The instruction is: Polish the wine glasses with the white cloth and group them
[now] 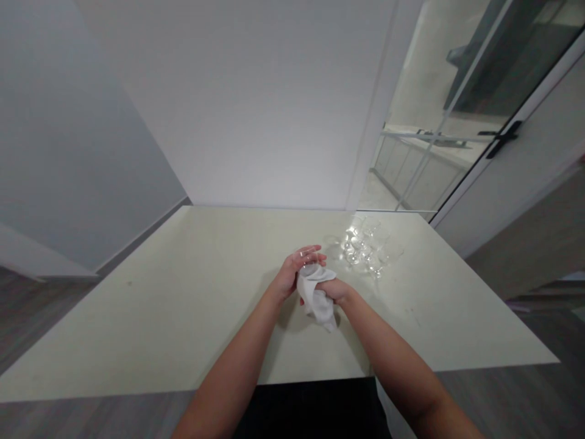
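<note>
My left hand [292, 272] grips a small clear glass [309, 258] above the middle of a pale table [150, 317]. A white cloth [316, 297] is bunched in my right hand [336, 289] and pressed against the glass, with one end hanging down. Both hands meet over the table, touching each other at the glass.
Several more clear glasses [368, 247] stand grouped on the table to the far right of my hands. A white wall lies behind the table. A glass door with a black handle [501, 140] is at the right. Grey wood floor surrounds the table.
</note>
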The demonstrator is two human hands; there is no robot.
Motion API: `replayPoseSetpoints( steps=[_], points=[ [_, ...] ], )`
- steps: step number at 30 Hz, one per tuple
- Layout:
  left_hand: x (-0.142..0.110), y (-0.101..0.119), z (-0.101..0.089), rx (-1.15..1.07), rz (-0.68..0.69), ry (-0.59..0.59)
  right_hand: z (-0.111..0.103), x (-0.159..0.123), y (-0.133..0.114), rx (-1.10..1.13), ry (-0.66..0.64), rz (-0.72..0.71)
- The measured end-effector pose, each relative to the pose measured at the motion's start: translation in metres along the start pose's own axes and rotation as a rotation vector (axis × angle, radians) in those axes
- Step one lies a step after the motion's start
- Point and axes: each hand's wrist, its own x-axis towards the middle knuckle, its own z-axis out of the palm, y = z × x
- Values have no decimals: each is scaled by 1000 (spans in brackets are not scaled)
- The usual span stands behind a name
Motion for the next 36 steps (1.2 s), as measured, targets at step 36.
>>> replayPoseSetpoints(
  steps=[36],
  points=[
    [2, -1, -7, 411, 561, 391, -19, 33, 8, 43, 475, -207]
  ],
)
